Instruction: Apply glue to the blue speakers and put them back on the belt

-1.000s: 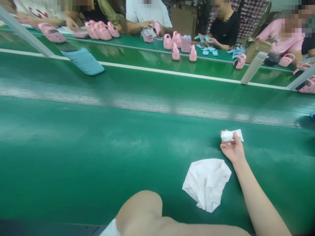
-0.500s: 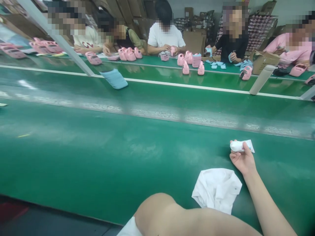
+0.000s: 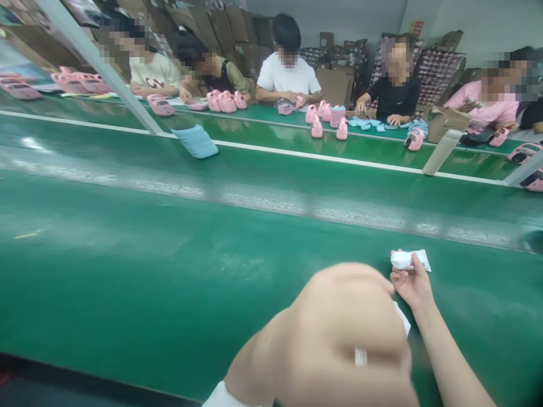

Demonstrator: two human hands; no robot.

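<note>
My right hand [image 3: 412,287] rests on the green belt [image 3: 169,265] at the right, fingers closed round a small white tube [image 3: 403,260] with a flat crimped end. My left arm [image 3: 339,339] is raised close to the camera as a large blurred shape, and its fingers do not show clearly. Behind it lies a crumpled white cloth [image 3: 404,322], with only one corner visible beside my right wrist.
Across the belt several people sit handling pink toy-like devices [image 3: 316,127] and light blue parts [image 3: 369,124]. A blue pouch [image 3: 195,141] lies on the far lane. A slanted white post [image 3: 441,152], a grey frame bar [image 3: 102,68] and a cardboard box [image 3: 445,121] stand beyond.
My left arm has risen toward the camera and now hides most of the white cloth. The view has tilted upward. My right hand keeps the tube in the same spot.
</note>
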